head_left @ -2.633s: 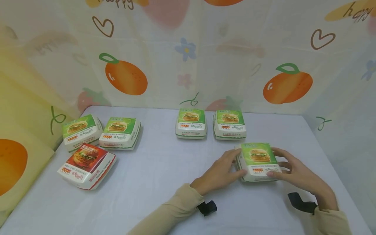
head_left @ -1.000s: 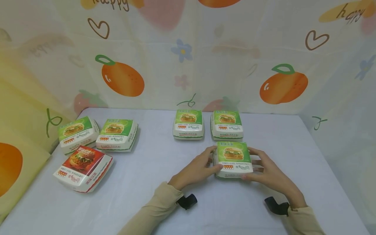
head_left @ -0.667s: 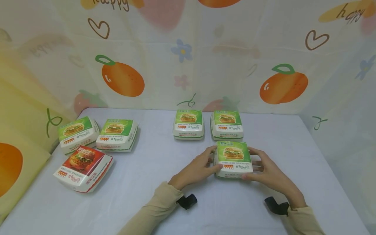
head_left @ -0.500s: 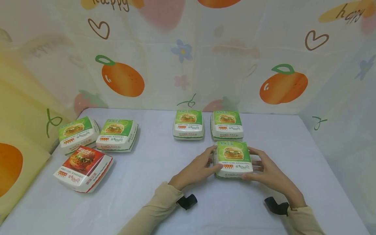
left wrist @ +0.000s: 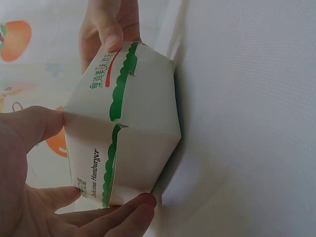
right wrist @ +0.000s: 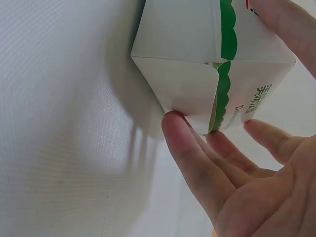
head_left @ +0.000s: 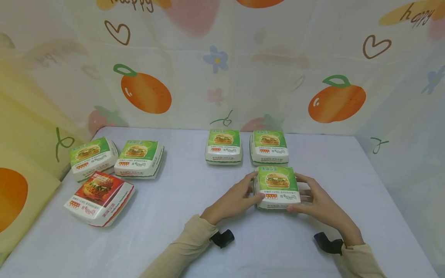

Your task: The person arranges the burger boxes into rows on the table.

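Both hands hold a green and white hamburger box on the table, right of centre. My left hand grips its left side, thumb at the front corner and fingers along the side. On the opposite side my right hand holds it the same way. The left wrist view shows the hamburger box with its lid closed and its base at the white cloth. In the right wrist view, fingertips touch the side of the box near its lower edge. Just behind it stands another green hamburger box.
A further green box sits to the left in the back row. Two green boxes and a red hamburger box cluster at the table's left. A patterned cloth hangs behind the white table.
Since the earliest frame, both hands have moved the held box leftward, to in front of the back-row right box. Over the last second the hands and box have stayed put.
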`<state>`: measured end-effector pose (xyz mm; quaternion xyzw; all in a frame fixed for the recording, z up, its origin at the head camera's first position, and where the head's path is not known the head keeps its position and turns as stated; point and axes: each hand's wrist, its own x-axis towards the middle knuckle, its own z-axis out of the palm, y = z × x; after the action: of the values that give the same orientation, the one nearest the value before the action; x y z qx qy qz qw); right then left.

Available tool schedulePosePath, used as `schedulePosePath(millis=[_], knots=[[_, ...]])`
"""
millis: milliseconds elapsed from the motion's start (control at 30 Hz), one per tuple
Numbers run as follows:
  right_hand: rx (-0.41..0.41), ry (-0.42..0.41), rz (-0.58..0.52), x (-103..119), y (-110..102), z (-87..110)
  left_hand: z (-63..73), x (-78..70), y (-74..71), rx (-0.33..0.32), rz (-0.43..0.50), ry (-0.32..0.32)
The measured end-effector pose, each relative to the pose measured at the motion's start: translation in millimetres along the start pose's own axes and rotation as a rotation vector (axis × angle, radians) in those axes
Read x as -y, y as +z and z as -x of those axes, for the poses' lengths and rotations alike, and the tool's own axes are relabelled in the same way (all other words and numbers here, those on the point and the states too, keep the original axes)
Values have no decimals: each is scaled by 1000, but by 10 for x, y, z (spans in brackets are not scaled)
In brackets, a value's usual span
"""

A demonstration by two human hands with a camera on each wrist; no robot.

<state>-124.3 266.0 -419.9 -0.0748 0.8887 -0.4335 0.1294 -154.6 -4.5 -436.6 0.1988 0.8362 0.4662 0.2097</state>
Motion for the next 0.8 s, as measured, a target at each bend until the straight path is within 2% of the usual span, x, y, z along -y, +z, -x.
schedulePosePath(millis=[800], knots=[[4, -11, 20, -13, -23, 6, 4, -18, 13, -3, -19, 4]])
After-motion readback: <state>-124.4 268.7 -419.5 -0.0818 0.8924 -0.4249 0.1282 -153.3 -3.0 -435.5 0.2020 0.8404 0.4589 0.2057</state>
